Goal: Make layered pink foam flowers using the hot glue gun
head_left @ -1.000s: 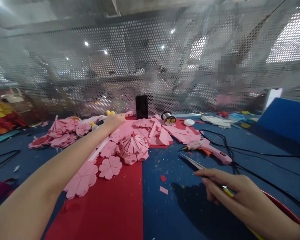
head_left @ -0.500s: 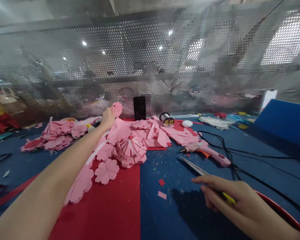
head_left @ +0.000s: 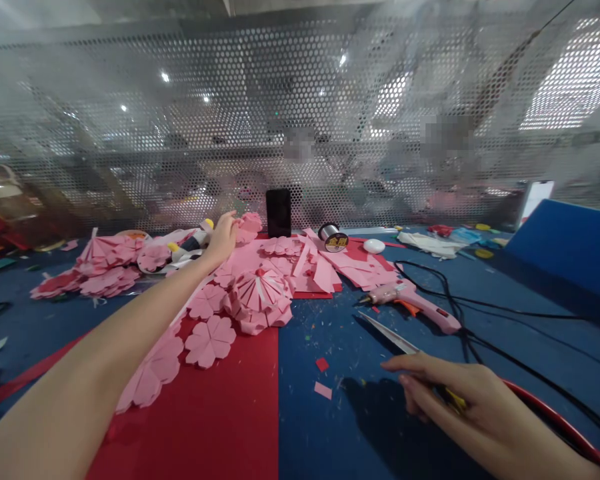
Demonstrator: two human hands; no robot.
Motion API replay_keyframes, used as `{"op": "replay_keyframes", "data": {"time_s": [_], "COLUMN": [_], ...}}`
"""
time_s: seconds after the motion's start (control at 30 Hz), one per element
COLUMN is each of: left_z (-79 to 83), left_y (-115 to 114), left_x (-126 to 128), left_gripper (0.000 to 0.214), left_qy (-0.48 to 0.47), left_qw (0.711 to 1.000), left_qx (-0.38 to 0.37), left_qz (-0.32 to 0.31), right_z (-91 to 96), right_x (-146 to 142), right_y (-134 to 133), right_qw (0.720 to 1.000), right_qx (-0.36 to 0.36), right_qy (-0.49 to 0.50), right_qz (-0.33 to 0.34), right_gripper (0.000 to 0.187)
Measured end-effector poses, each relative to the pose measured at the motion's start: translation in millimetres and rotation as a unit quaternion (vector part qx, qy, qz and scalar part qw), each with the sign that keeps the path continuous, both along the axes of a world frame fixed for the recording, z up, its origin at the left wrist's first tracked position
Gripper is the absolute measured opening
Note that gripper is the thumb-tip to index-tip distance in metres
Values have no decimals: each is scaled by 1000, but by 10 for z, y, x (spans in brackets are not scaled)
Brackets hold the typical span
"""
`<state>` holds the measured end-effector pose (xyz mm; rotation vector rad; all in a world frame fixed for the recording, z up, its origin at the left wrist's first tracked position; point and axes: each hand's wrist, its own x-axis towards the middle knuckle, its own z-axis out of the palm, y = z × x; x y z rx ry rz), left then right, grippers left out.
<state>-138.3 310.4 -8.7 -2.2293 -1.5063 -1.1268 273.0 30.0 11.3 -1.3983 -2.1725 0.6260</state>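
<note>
My left hand (head_left: 223, 239) reaches to the back of the table, closed on a small pink paper flower (head_left: 250, 225) just left of an upright black phone (head_left: 279, 213). Its fingertips are partly hidden by the flower. In my right hand (head_left: 460, 400), low on the right, is a pair of scissors (head_left: 393, 335), blades pointing away to the left and a bit of yellow handle showing between the fingers. A layered pink paper piece with folded pleats (head_left: 260, 300) sits in the middle. Flat pink paper blossoms (head_left: 211, 341) lie beside it, on red sheet (head_left: 205, 420).
Right of centre lies a pink glue gun (head_left: 413, 303) with a black cable (head_left: 520, 310). A wire spool (head_left: 334, 239) and white egg-shaped object (head_left: 374, 247) stand behind. More pink pieces (head_left: 110, 257) are heaped left. A perforated metal screen (head_left: 300, 133) closes the back.
My left hand has moved slightly right with the pink paper flower, which now sits lower, nearer the phone. My right hand and the scissors stay almost in place.
</note>
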Motion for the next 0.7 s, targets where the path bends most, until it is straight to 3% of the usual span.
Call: {"op": "replay_keyframes", "data": {"time_s": [0.13, 0.23, 0.43, 0.57, 0.7], "left_z": [21, 46, 171, 242, 260], "left_y": [-283, -411, -308, -205, -190], "left_x": [84, 127, 154, 145, 133], "left_gripper": [16, 15, 67, 58, 54], "left_qy": [139, 199, 177, 146, 105], "left_qw": [976, 951, 952, 941, 944], "left_qx": [-74, -130, -213, -288, -303], "left_qz": [-152, -198, -132, -105, -75], "right_z": [41, 24, -34, -10, 4], "right_x": [-28, -13, 32, 23, 21], "right_y": [16, 23, 34, 41, 31], "right_qw": [1000, 1000, 1000, 999, 998], "right_qx": [11, 17, 14, 34, 43], "right_qy": [7, 7, -9, -13, -18], "right_qz": [14, 23, 23, 30, 44], "right_gripper": [28, 27, 26, 27, 26]}}
